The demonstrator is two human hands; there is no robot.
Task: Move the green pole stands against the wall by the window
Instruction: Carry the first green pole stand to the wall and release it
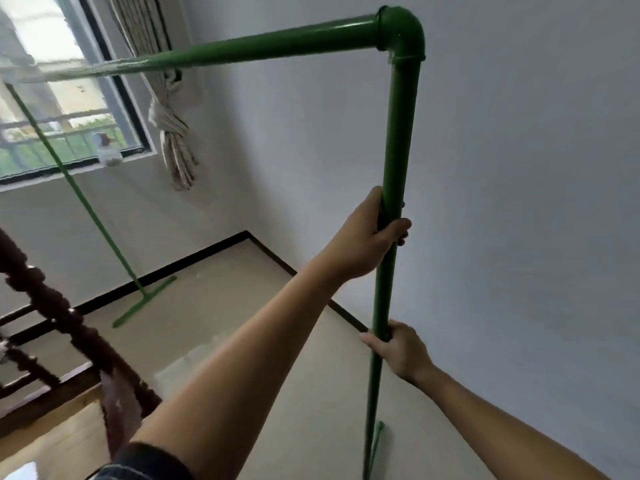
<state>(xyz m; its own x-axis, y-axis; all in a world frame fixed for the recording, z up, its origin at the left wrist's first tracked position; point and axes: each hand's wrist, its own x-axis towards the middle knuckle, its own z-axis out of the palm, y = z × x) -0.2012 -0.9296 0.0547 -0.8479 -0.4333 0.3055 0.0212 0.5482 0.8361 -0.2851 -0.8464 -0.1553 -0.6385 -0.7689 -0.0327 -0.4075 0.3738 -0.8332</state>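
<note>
A green pole stand fills the view: a near upright pole [398, 133], an elbow joint [401, 29] at the top, and a horizontal bar [242, 50] running left toward the window. Its far upright [79, 202] slants down to a green foot bar [143, 303] on the floor under the window. My left hand [370, 237] is wrapped around the near upright at mid height. My right hand [401, 348] grips the same pole lower down. The near foot [377, 441] shows at the pole's base, close to the right wall.
A window [62, 98] with a tied curtain [173, 133] and a white bottle [107, 150] on its sill is at the back left. A dark wooden stair railing [52, 306] runs along the left. The white wall [519, 202] stands close on the right, with tan floor [242, 306] between.
</note>
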